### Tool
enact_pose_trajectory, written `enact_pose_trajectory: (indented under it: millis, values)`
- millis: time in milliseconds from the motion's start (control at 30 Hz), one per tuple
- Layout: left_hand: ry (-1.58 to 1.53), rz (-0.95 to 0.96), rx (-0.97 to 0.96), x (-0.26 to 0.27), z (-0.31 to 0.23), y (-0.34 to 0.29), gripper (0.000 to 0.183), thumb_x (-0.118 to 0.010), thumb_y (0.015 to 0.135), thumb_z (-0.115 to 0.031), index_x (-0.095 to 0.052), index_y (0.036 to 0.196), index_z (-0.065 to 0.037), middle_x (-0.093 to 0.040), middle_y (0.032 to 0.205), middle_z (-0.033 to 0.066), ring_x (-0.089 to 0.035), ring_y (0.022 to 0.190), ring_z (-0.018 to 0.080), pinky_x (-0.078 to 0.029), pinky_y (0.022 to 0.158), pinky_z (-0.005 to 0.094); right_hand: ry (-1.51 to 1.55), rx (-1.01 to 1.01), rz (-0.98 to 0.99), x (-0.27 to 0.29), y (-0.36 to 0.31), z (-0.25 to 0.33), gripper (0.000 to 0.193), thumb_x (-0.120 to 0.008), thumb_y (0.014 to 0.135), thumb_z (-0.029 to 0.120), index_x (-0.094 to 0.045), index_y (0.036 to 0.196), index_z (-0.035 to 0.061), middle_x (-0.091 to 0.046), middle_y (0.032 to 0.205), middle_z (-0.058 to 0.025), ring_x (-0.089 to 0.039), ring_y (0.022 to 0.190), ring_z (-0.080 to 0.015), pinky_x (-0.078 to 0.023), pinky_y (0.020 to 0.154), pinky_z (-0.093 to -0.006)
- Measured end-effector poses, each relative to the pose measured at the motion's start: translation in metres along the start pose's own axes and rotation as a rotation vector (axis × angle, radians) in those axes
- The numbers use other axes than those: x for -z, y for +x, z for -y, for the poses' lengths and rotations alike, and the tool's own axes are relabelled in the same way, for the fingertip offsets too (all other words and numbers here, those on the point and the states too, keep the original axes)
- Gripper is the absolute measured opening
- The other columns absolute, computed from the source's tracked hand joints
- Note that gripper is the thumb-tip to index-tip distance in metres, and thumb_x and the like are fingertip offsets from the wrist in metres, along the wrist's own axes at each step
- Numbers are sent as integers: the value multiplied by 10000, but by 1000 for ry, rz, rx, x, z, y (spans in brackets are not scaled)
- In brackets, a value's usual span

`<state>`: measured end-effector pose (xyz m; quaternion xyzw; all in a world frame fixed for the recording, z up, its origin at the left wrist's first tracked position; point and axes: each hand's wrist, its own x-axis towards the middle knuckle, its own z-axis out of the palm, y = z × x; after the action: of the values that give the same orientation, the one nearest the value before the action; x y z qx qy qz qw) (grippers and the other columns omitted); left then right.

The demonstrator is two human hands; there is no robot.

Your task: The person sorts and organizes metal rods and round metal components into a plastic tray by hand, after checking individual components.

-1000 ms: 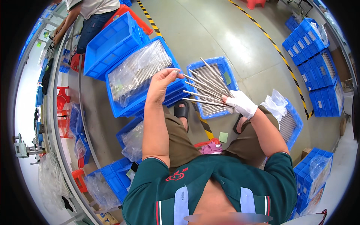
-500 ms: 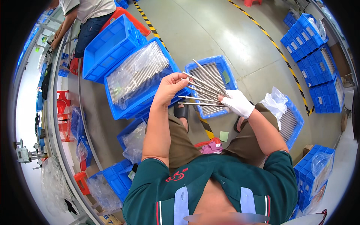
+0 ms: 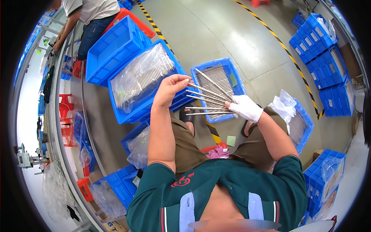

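My right hand (image 3: pixel 245 108), in a white glove with bare fingertips, grips several thin metal rods (image 3: pixel 213 84) by one end. They fan out leftward from it, some spread apart and some close together. My bare left hand (image 3: pixel 171 89) is closed in a pinch at the far tip of one upper rod. Beneath the fan, on the floor, is a blue crate (image 3: pixel 240 79) lined with rows of similar rods. The rods in my hand partly cover its contents.
To the left, stacked blue crates (image 3: pixel 116 98) hold plastic-covered rods. Another rod crate (image 3: pixel 308 123) with white plastic (image 3: pixel 283 105) stands by my right knee. Crate stacks (image 3: pixel 322 58) line the right side. At upper left a person (image 3: pixel 94 15) works at a bench.
The rods have shifted in the fan, with the lower ones now angled differently. My left hand has moved slightly left and pinches a rod tip; my right hand stays nearly in place.
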<state>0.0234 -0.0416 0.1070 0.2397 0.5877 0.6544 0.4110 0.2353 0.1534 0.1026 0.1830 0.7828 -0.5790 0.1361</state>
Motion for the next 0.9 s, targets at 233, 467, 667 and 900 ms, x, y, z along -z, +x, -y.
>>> enact_pose_trajectory:
  millis: [233, 467, 667, 900]
  values:
    - [27, 60, 64, -8, -4, 2, 233, -638, 807, -124, -603, 976, 32, -645, 917, 92, -598, 852, 136, -442, 802, 248, 38, -42, 29, -2, 2, -3, 333, -515, 878, 353, -581, 768, 46, -484, 521, -28, -466, 501, -121, -376, 491, -278]
    - [-32, -29, 38, -7, -2, 7, 233, -607, 843, -225, -635, 961, -26, -661, 856, 70, -552, 782, 75, -403, 736, 209, -19, -31, 112, -2, 0, -6, 386, -503, 867, 409, -569, 747, 47, -491, 504, -27, -472, 499, -127, -372, 493, -272]
    - [-18, 14, 18, -8, -1, 4, 230, -605, 847, -205, -630, 968, -11, -658, 865, 67, -557, 784, 79, -411, 733, 205, 26, -27, 175, -4, -4, -3, 346, -555, 867, 360, -551, 748, 36, -470, 536, -12, -434, 505, -86, -338, 474, -245]
    - [-30, 206, 12, -18, 0, 1, 260, -625, 814, -125, -592, 1029, 18, -636, 970, 124, -583, 959, 197, -413, 895, 305, 182, -48, 289, -6, -5, -9, 314, -569, 861, 356, -545, 774, 56, -448, 567, 24, -382, 504, -70, -316, 466, -233]
